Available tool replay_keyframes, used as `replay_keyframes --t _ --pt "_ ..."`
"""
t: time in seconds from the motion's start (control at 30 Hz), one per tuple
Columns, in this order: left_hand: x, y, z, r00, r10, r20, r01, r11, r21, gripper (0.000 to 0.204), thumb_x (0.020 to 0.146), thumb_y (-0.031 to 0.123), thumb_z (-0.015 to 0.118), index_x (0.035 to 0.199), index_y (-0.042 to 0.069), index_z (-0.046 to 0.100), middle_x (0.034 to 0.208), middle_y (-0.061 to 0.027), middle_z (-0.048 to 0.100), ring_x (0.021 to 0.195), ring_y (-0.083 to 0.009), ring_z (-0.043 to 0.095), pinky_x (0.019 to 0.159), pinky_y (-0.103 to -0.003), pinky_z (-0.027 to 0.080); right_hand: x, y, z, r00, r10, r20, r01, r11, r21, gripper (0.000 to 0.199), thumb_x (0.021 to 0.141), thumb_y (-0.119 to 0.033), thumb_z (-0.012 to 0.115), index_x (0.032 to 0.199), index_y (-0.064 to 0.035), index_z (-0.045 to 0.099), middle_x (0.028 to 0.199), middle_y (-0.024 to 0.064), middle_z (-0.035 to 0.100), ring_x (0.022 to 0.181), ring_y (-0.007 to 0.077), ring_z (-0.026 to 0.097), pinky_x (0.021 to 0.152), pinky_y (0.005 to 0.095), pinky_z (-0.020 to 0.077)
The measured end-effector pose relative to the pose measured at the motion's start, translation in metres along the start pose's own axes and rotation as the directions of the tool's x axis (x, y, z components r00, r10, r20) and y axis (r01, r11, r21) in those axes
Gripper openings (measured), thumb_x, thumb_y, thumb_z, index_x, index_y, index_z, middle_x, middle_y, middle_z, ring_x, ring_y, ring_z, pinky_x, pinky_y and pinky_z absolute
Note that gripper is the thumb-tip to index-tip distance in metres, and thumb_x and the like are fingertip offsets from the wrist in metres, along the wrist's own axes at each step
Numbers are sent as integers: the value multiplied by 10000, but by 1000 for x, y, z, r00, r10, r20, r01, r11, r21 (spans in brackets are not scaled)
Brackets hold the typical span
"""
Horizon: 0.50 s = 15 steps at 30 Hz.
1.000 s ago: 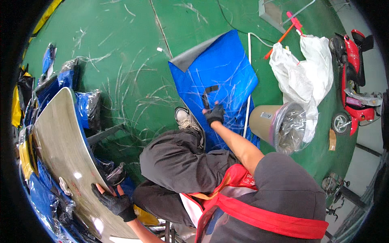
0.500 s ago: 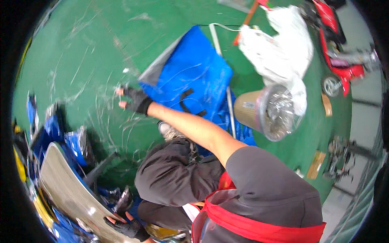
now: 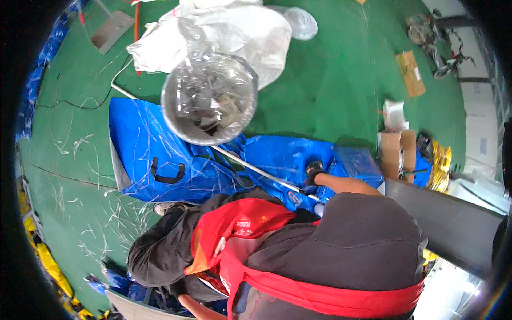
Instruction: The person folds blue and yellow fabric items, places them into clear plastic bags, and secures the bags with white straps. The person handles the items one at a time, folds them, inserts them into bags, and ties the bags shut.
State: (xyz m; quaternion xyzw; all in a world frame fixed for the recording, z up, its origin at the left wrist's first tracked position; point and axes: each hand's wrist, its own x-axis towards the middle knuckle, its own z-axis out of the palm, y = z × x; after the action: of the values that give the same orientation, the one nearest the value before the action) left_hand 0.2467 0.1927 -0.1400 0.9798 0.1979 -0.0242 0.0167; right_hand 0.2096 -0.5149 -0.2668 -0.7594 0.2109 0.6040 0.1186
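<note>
My right hand point(image 3: 312, 172), in a black glove, reaches out to the right and rests on a crumpled blue plastic sheet point(image 3: 277, 154) spread on the green floor. It sits right beside the near end of a thin white rod point(image 3: 250, 168) that runs diagonally across the sheet. Whether the fingers grip the rod is hidden. My left forearm point(image 3: 188, 306) shows only at the lower edge, above a grey panel point(image 3: 133, 310); the left hand itself is hidden. My dark trousers, a shoe point(image 3: 166, 207) and red straps fill the lower middle.
A round bin lined with clear film point(image 3: 209, 98) stands on the sheet, with a white plastic sack point(image 3: 234, 32) behind it. A black strap handle point(image 3: 166, 172) lies on the blue sheet. An open cardboard box point(image 3: 397, 152) and a dark slab point(image 3: 453, 226) are at the right.
The view has swung round. My right hand left the floor at the left and now lies on the blue sheet at the right. My left hand on the grey panel has dropped out of sight.
</note>
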Motion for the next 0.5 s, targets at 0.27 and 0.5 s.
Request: replay_keyframes --t 0.27,0.5 --pt "-1 -6 -50 880 10 475 21 998 -60 508 900 174 585 1348 16 405 1301 -157 497 1199 -261 472 1008 -362 365 143 41 73 783 591 -193 -521 793 316 434 908 -341 408 1286 -168 532 1432 75 391 1266 296 436 995 447 394" --pt "-55 -66 -179 988 -150 33 150 989 7 499 875 262 594 1296 24 470 1236 -165 564 1177 -314 495 996 -379 367 100 -257 -54 776 -583 -241 604 797 14 405 825 -431 558 982 -71 660 956 161 666 905 304 637 795 401 487"
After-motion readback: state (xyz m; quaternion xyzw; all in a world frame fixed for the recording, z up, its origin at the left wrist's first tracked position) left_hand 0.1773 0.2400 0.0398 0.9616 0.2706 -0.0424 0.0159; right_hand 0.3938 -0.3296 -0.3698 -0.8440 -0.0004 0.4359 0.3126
